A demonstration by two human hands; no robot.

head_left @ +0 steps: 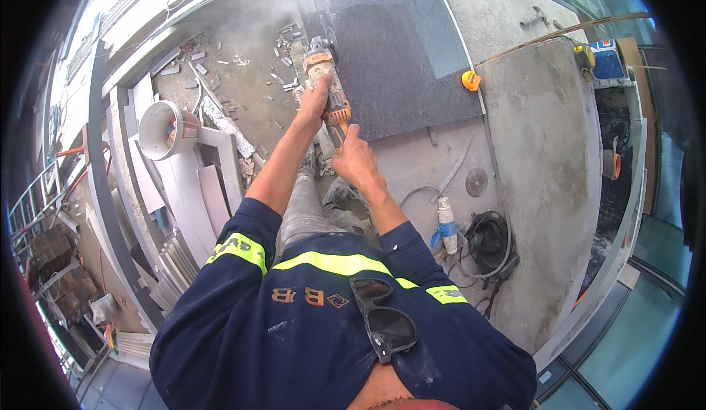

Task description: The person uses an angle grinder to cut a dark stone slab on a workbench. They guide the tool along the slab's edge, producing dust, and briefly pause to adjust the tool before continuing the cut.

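You have one angle grinder (326,86) in play, one dark stone slab (401,50) under it, and both your hands on the tool. Your left hand (315,100) sits far out, arm stretched nearly straight, fingers closed around the front of the grinder body just behind its head. Your right hand (354,158) is nearer you, elbow bent, fingers wrapped on the orange rear handle with the thumb raised.

The grinder's long axis runs away from you, from your right fingers up past your left fingers, its head pointing at the slab's left edge, where pale dust (276,9) billows (the disc itself is hidden in it). Beyond your right fingers, on the slab's far corner, sits one orange knob-like piece (471,80). Out past your left fingers lie one white bucket (168,129) and a scatter of stone offcuts (283,46). Back toward your right elbow: one loose cutting disc (476,182), one blue-and-white plug (446,226), one coiled black cable (489,241). One pair of sunglasses (382,318) hangs at your collar.
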